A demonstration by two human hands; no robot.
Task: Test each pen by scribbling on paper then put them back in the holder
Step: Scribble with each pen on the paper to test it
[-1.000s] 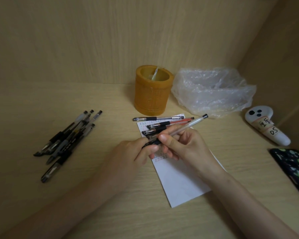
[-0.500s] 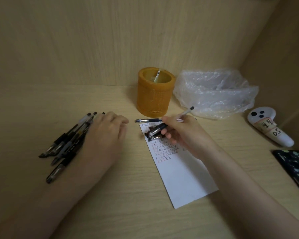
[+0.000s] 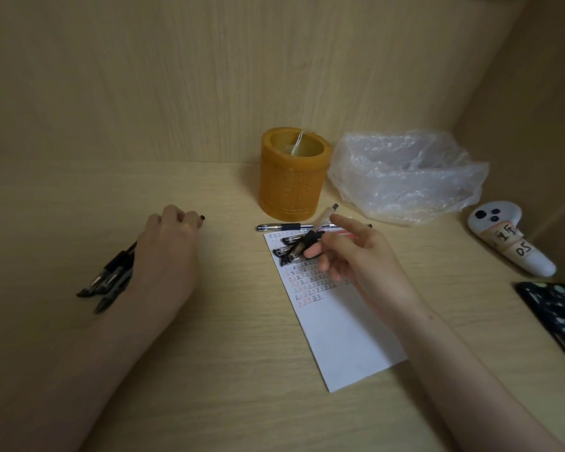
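Pen [image 3: 320, 225] pinched in right hand [image 3: 356, 256] above paper [image 3: 346, 337], left hand [image 3: 170, 236] gripping pen bundle [image 3: 111, 278]

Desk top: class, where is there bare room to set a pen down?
Bare desk lies between the left hand and the paper, and along the near edge. It is crowded around the holder, the plastic bag and the right hand.

Holder [image 3: 291, 184] amber-orange, textured weave. Paper [image 3: 346, 334] white, red and black marks. Bench [image 3: 242, 321] pale woodgrain. Bag [image 3: 405, 177] clear. Controller [image 3: 509, 236] white, black buttons. Pouch [image 3: 558, 314] black, green spots.
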